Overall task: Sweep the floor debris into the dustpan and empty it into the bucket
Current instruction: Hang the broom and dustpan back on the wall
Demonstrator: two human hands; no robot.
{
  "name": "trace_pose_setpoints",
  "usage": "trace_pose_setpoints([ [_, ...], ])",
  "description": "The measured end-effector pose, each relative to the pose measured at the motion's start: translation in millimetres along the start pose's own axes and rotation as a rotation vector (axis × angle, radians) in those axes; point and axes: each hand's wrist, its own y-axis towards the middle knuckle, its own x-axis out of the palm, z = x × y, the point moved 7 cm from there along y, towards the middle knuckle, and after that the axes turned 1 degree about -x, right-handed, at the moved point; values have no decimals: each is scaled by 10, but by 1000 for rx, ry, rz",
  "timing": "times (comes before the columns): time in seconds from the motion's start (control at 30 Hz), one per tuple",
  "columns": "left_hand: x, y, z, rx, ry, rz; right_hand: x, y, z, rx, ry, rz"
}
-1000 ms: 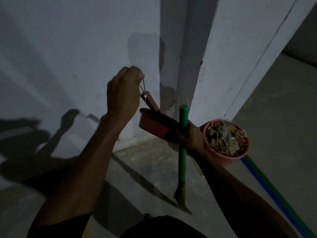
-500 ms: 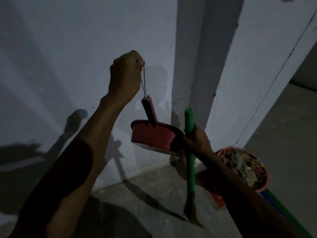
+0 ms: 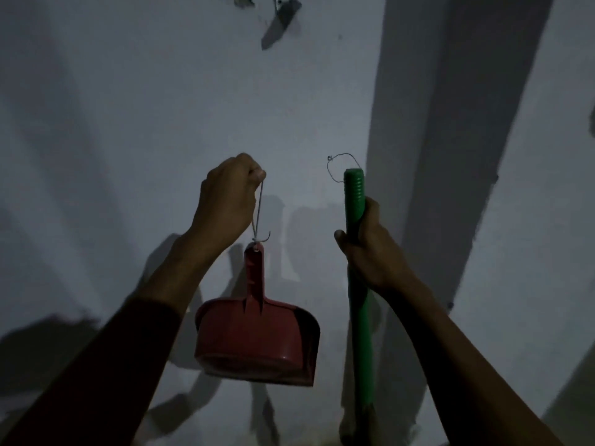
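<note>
The left hand [image 3: 227, 196] is raised in front of the wall [image 3: 128, 123], its fingers [image 3: 254, 173] curled and pinching the top of a thin wire loop [image 3: 258, 214]. Straight below those fingers the red dustpan [image 3: 257, 342] hangs free by the end of its handle, pan downward, touching nothing else. Whether any debris lies inside it cannot be told.

The right hand [image 3: 367, 249] holds the green broom handle [image 3: 355, 220] upright, fingers wrapped round it just under its ribbed top. A second wire loop [image 3: 341, 165] sticks out from the handle's tip, just above those fingers. The broom head is low at the frame's edge and too dark to make out.

The bucket is not in view, and neither is any floor debris.

Judging from this, sweeping and emptying look finished, and the step in hand is putting the tools away. High above the left fingers a small metal fitting [image 3: 285, 4] juts from the wall, possibly a hook. The next move likely calls for lifting the pinched loop well upward and slipping it over that fitting while keeping the loop open, then doing the same with the broom's loop.
</note>
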Motion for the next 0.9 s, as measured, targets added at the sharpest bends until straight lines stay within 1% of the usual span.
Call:
trace_pose_setpoints([
  [0.1, -98, 286, -1, -2, 44, 107, -73, 501, -159, -106, 55, -10],
  [0.37, -316, 935, 68, -2, 106, 246, -203, 1459, -582, -251, 201, -24],
  [0.67, -427, 1435, 68, 60, 116, 282, -383, 2159, -987, -361, 296, 11],
  [0.9, -532, 1610, -63, 75, 138, 292, -415, 2588, -1116, -366, 327, 30],
])
